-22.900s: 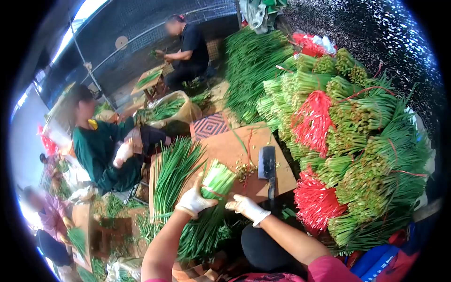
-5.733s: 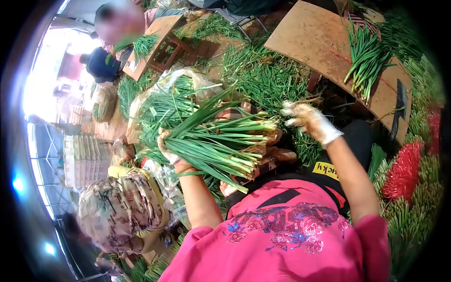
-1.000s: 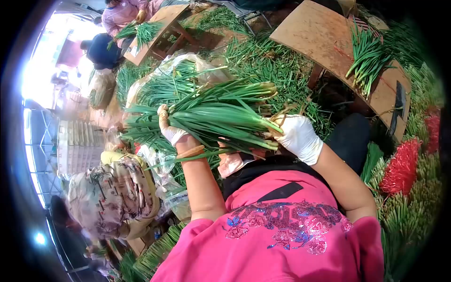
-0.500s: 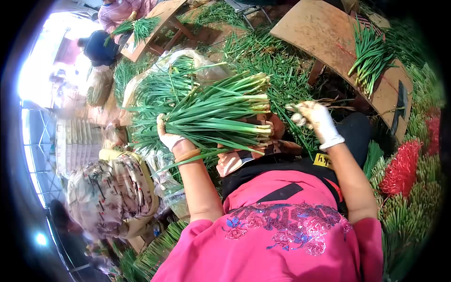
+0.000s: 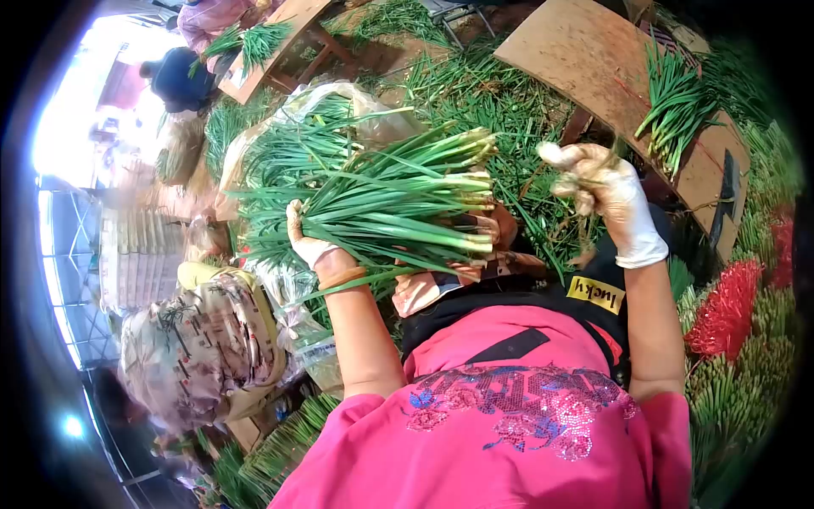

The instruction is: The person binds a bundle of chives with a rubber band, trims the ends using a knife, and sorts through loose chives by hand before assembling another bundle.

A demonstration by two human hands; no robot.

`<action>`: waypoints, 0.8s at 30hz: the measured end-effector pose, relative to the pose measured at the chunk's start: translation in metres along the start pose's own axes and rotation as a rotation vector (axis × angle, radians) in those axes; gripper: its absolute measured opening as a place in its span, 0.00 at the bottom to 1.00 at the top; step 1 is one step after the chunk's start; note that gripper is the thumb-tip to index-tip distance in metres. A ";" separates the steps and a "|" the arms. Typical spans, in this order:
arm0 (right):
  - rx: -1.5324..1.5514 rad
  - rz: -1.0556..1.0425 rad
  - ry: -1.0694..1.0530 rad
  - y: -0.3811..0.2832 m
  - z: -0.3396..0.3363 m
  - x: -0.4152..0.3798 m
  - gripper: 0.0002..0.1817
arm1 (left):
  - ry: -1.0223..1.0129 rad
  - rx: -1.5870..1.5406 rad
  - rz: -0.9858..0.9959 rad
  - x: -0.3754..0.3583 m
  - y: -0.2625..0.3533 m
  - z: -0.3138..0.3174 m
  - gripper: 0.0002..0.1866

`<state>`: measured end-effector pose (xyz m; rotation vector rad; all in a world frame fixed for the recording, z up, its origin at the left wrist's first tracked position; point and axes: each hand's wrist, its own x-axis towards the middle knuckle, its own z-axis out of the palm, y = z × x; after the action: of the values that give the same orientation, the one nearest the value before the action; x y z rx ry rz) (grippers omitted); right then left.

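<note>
My left hand (image 5: 312,246), in a white glove with bare fingertips showing, is wrapped round the leafy part of a large bunch of garlic chives (image 5: 394,199). The bunch lies across my lap, its pale cut ends pointing right. To the right of those ends, my right hand (image 5: 604,193), gloved in white, is raised with its fingers apart and half bent. Brown, withered scraps (image 5: 585,233) hang or fall just below its fingers. Behind the bunch, a clear plastic bag (image 5: 373,119) surrounds more green leaves.
A wooden table (image 5: 568,59) at upper right bears a smaller chive bunch (image 5: 678,106) and a dark knife-like blade (image 5: 722,191). Red ties (image 5: 727,310) lie on stacked chives at right. Leaf litter covers the ground. A person in a patterned top (image 5: 203,348) is close on the left.
My right hand has risen and moved right, away from the cut ends, and its fingers have spread. Brown scraps now show below it. My left hand keeps its hold on the bunch.
</note>
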<state>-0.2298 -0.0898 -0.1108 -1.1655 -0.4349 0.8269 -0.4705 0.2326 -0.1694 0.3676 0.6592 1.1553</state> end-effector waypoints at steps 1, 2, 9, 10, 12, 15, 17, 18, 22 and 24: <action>-0.190 0.005 0.022 0.001 0.011 0.009 0.11 | -0.015 0.000 0.019 0.000 -0.001 0.002 0.10; -0.163 -0.072 -0.077 0.014 0.011 0.017 0.10 | -0.030 0.003 0.039 0.001 -0.002 0.003 0.09; -0.817 -0.200 -0.419 0.035 0.064 0.053 0.15 | -0.127 -0.021 0.039 -0.001 -0.001 0.020 0.09; -0.654 -0.138 -0.417 0.037 0.070 0.054 0.13 | -0.156 -0.033 0.049 0.003 -0.001 0.016 0.09; -0.316 0.073 -0.410 0.029 0.076 0.053 0.09 | -0.145 -0.058 0.042 0.011 0.003 0.010 0.10; 0.154 0.026 -0.190 -0.014 0.058 0.033 0.10 | -0.017 0.028 0.011 0.001 0.004 0.012 0.12; 0.421 -0.146 -0.278 -0.007 0.009 0.028 0.11 | 0.016 0.007 0.021 0.027 0.004 -0.025 0.12; 0.438 -0.104 -0.102 -0.003 -0.003 0.023 0.11 | 0.051 0.032 -0.001 0.021 0.002 -0.026 0.12; -0.429 0.101 -0.152 0.048 -0.016 0.002 0.11 | 0.111 0.015 -0.062 0.028 -0.006 -0.050 0.13; -0.118 0.226 -0.239 0.083 -0.002 0.001 0.13 | 0.104 0.026 -0.052 0.019 -0.012 -0.042 0.14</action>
<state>-0.2557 -0.0776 -0.1886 -1.2445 -0.5603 1.1571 -0.4847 0.2427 -0.2134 0.3122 0.7713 1.1223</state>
